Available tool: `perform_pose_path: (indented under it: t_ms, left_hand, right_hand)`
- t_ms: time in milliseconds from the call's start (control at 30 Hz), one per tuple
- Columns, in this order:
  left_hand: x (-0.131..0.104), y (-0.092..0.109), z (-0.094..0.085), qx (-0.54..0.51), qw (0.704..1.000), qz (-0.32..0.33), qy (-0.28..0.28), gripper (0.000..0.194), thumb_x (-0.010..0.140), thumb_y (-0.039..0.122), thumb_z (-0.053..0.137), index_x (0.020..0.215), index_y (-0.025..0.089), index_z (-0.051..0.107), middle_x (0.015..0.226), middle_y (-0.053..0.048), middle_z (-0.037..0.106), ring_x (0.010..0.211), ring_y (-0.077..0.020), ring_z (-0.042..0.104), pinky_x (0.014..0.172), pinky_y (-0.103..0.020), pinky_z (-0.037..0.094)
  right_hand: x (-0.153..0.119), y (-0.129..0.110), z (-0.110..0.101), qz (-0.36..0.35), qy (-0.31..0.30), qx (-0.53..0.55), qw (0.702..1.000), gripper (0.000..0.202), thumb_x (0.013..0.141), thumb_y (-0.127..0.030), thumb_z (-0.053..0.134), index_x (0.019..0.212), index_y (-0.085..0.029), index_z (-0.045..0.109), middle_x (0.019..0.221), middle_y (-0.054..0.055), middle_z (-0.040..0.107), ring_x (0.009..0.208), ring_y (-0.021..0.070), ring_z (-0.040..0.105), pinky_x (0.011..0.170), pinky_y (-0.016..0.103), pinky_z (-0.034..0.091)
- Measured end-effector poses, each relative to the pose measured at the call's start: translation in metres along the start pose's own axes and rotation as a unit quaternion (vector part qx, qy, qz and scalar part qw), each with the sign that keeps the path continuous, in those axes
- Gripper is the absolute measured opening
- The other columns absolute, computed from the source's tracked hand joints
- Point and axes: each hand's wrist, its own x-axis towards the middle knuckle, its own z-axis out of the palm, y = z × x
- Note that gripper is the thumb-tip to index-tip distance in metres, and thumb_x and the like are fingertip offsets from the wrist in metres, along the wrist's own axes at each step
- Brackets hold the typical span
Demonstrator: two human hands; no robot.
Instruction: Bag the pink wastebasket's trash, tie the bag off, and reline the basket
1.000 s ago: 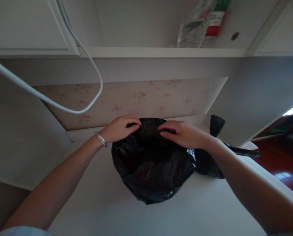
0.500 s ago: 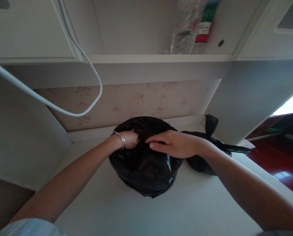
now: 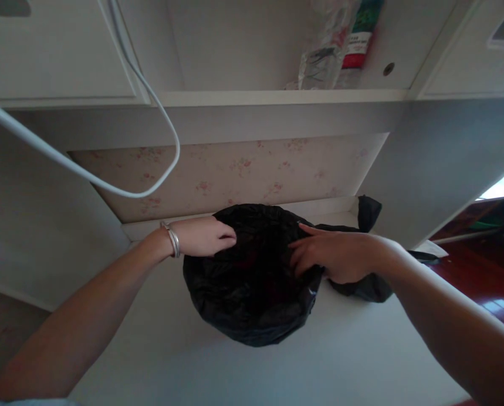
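A round, shiny black plastic bag (image 3: pixel 252 321) stands on the white surface with its mouth spread wide; the inside is dark, and whether a bin is under the plastic I cannot tell. My left hand (image 3: pixel 203 235), silver bracelets at the wrist, is at the left rim with thumb and fingers pinched together on the plastic. Over the right rim lies my right hand (image 3: pixel 340 254), its index finger stretched along the edge and the other fingers, slightly apart, reaching into the mouth. Partly behind that hand sits a second black bag (image 3: pixel 368 287) with a knotted end sticking up.
A white cable (image 3: pixel 137 194) loops down at the left. Overhead, an open shelf (image 3: pixel 243 97) holds clear plastic packaging (image 3: pixel 319 67) and a green and red package (image 3: pixel 359 45). White panels stand on both sides, and flowered wallpaper (image 3: pixel 243 166) covers the back.
My hands have moved apart from the middle of the bag to its left and right rims. The bag's mouth is now wider, and the view has shifted slightly.
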Motion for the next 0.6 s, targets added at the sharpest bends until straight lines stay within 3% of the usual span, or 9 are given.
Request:
perform_pose_path:
  t_ms: [67,133,200,267,367,467,533,600]
  left_hand:
    - [0.003,0.002,0.002,-0.014,0.997,0.04,0.059,0.037,0.097,0.039,0.043,0.109,0.027,0.076,0.098,-0.003,0.079,0.084,-0.0208,0.07,0.079,-0.029,0.046]
    - [0.008,0.001,0.01,-0.003,0.994,0.081,0.075,0.034,0.097,0.034,0.044,0.112,0.029,0.075,0.113,-0.003,0.077,0.1,-0.0219,0.069,0.097,-0.032,0.042]
    - [0.014,-0.003,0.022,0.026,0.994,0.095,0.044,0.032,0.095,0.03,0.048,0.113,0.033,0.075,0.116,-0.001,0.077,0.107,-0.0222,0.068,0.111,-0.037,0.033]
    - [0.019,-0.008,0.035,0.061,0.995,0.078,0.014,0.03,0.09,0.027,0.054,0.109,0.035,0.076,0.113,-0.001,0.078,0.107,-0.0237,0.069,0.116,-0.043,0.028]
    - [0.022,-0.013,0.05,0.102,0.995,0.016,0.0,0.024,0.08,0.019,0.061,0.092,0.028,0.08,0.094,-0.008,0.081,0.095,-0.0286,0.072,0.111,-0.05,0.035]
    - [0.017,-0.009,0.056,0.135,0.99,-0.044,0.008,0.02,0.074,0.014,0.061,0.071,0.022,0.079,0.078,-0.014,0.078,0.085,-0.0306,0.072,0.098,-0.046,0.046]
    - [0.009,-0.002,0.055,0.147,0.987,-0.07,0.009,0.019,0.073,0.016,0.061,0.065,0.02,0.077,0.074,-0.016,0.077,0.079,-0.0317,0.072,0.084,-0.043,0.051]
    - [-0.001,0.004,0.048,0.147,0.986,-0.08,0.005,0.022,0.077,0.021,0.059,0.066,0.019,0.077,0.072,-0.018,0.076,0.072,-0.0327,0.072,0.072,-0.042,0.052]
  right_hand:
    - [-0.007,-0.002,-0.006,0.004,0.005,0.066,0.998,0.072,0.064,-0.005,0.076,0.13,-0.034,0.066,0.135,0.003,0.066,0.137,0.0291,0.05,0.124,0.052,0.0]
    - [-0.006,-0.008,-0.008,0.014,0.042,0.111,0.993,0.081,0.066,-0.029,0.087,0.141,-0.034,0.057,0.142,0.004,0.061,0.138,0.0293,0.049,0.126,0.045,0.008]
    - [0.002,-0.014,-0.003,0.019,0.09,0.102,0.991,0.06,0.085,-0.045,0.072,0.142,-0.032,0.056,0.141,0.004,0.062,0.136,0.0261,0.052,0.126,0.043,0.01]
    - [0.016,-0.018,0.007,0.022,0.121,0.045,0.991,0.039,0.099,-0.042,0.051,0.133,-0.028,0.065,0.136,0.005,0.066,0.131,0.0244,0.056,0.125,0.048,0.006]
    - [0.034,-0.017,0.022,0.056,0.103,-0.054,0.992,0.034,0.101,-0.037,0.048,0.1,-0.023,0.079,0.101,0.009,0.079,0.109,0.0275,0.07,0.123,0.057,0.006]
    - [0.04,-0.012,0.027,0.105,0.071,-0.089,0.988,0.047,0.099,-0.045,0.049,0.073,-0.021,0.08,0.059,0.009,0.072,0.083,0.0292,0.074,0.12,0.059,0.018]
    - [0.039,-0.009,0.023,0.099,0.083,-0.087,0.988,0.046,0.099,-0.045,0.049,0.074,-0.021,0.08,0.058,0.008,0.071,0.08,0.0288,0.074,0.119,0.058,0.022]
    - [0.036,-0.006,0.018,0.062,0.12,-0.079,0.988,0.039,0.1,-0.04,0.048,0.086,-0.023,0.08,0.075,0.007,0.077,0.087,0.0268,0.073,0.12,0.055,0.022]
